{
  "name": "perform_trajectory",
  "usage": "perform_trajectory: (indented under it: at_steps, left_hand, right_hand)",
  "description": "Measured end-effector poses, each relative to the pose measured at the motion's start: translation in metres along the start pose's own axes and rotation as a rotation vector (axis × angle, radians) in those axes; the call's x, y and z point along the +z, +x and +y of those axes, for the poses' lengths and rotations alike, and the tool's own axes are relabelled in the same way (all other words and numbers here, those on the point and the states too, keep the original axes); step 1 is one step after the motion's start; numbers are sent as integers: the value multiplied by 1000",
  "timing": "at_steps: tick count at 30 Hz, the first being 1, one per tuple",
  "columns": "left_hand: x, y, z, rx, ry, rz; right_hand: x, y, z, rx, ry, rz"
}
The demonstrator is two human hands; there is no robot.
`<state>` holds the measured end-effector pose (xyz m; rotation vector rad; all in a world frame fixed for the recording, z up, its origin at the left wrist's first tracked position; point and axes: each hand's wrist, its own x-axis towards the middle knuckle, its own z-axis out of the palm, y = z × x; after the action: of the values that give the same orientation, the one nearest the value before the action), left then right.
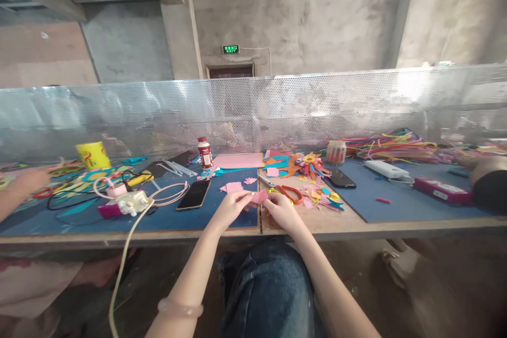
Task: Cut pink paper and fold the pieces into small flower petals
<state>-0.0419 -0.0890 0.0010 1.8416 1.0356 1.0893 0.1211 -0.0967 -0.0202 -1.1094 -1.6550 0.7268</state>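
Fingers drawn together, a person's left hand [232, 209] and right hand [280, 212] pinch a small pink paper piece [260, 197] between them over the desk [330, 220], apparently shaping it; the next move seems to call for steady fingertips, orange-handled scissors [284, 188] lying just beyond.

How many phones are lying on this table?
2 that I can see: one phone to the left of the left hand, and another phone in front of the jar. More could be hidden.
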Motion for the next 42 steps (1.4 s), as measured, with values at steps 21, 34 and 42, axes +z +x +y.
perform_trajectory:
  at_steps: [21,34,42]
  left_hand:
    - [0,-1,3,11,-12,-81]
    - [-3,2,-3,11,-84,-128]
    - [-2,4,-4,-12,-58,-14]
  right_hand:
    - [-1,-3,-3,-28,-16,1]
    - [-1,-1,-2,-21,-6,27]
    - [-2,-3,-3,-79,-20,60]
